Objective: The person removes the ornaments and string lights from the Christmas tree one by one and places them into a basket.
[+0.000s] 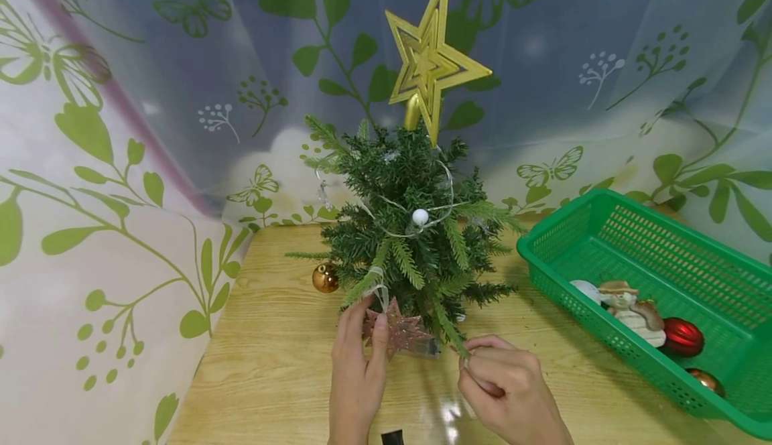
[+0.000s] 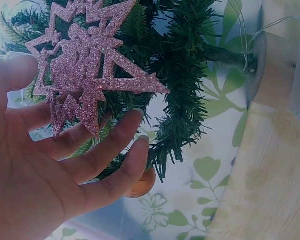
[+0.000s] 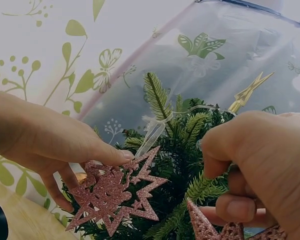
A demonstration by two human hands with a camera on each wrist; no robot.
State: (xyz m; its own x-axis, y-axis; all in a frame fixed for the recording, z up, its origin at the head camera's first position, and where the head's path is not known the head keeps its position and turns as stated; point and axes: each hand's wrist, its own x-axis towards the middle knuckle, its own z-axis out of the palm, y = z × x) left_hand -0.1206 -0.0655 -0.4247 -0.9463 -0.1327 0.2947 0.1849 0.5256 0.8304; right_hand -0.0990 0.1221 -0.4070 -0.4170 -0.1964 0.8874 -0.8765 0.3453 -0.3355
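Observation:
My left hand [image 1: 357, 368] holds a pink glitter star ornament [image 1: 398, 330] low on the front of the small Christmas tree [image 1: 416, 183], thumb in front and fingers behind. A clear ribbon [image 3: 151, 135] runs from the star up to a branch. On the right, my right hand [image 1: 512, 385] has its fingers curled and pinches the drooping tip of a light green branch [image 1: 447, 321]. Just below those fingers, part of a second pink glitter ornament [image 3: 204, 224] shows in the right wrist view; the hand hides the rest of it.
A gold star [image 1: 428, 63] tops the tree. One copper ball [image 1: 324, 278] hangs at its left, and a string light with a white bead [image 1: 419, 217] wraps it. A green basket [image 1: 545, 274] at the right contains a red ball [image 1: 683, 336] and several other ornaments.

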